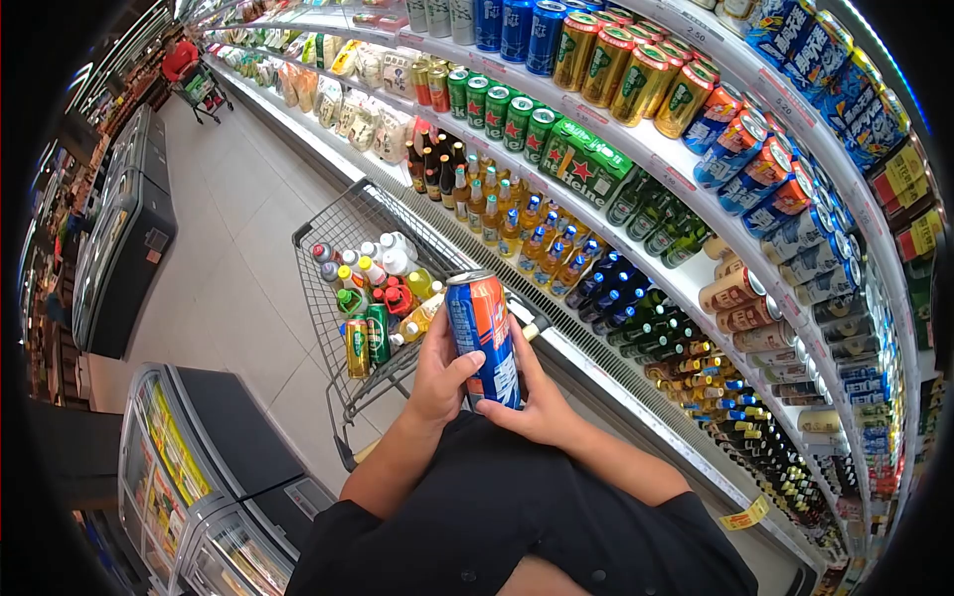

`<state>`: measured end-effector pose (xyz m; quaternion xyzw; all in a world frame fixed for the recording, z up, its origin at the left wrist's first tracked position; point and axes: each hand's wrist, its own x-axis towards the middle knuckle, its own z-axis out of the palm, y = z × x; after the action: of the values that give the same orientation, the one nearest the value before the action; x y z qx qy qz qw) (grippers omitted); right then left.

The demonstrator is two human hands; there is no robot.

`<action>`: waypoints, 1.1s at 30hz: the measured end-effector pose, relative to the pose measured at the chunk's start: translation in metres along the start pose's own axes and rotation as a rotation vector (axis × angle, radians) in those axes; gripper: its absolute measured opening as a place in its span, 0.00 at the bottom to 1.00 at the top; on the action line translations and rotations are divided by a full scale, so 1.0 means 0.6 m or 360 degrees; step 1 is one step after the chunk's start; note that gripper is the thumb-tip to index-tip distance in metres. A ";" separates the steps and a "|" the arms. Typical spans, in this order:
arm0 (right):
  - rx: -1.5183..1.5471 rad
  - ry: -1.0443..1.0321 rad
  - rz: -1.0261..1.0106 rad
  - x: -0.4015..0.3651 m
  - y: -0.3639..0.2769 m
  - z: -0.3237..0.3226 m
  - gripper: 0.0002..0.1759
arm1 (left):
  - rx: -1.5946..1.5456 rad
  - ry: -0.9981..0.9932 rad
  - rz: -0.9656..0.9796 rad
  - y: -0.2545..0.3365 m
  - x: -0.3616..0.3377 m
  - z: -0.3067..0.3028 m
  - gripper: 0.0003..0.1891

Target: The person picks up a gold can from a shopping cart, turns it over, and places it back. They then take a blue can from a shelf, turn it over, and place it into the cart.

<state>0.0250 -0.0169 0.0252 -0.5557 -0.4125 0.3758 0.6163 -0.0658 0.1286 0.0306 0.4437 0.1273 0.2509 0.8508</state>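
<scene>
Both hands on tall blue-orange metal drink can [483, 336].
L hand [444, 372] & R hand [534, 397] fingers clamped round it, upright, just right of wire shopping cart [328, 288] w/ bottles.

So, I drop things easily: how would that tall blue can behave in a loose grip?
The blue can looks smooth and glossy, so it may slip; the left hand and right hand both wrap it. Beside stocked shelves, it is probably full and heavy for its size. Being round, it would likely roll if laid down.
</scene>
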 end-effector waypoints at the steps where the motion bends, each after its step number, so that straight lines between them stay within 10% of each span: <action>1: 0.0005 -0.0001 0.0006 0.001 0.000 0.000 0.64 | 0.0000 0.0000 0.0000 0.000 0.000 0.001 0.45; 33: -0.0172 0.0202 0.0153 0.006 0.028 0.010 0.58 | 0.0179 -0.0047 -0.0123 0.002 0.021 -0.072 0.42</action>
<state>0.0208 -0.0098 0.0092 -0.6299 -0.3651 0.3463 0.5916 -0.0744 0.1660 0.0069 0.4891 0.1458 0.2038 0.8355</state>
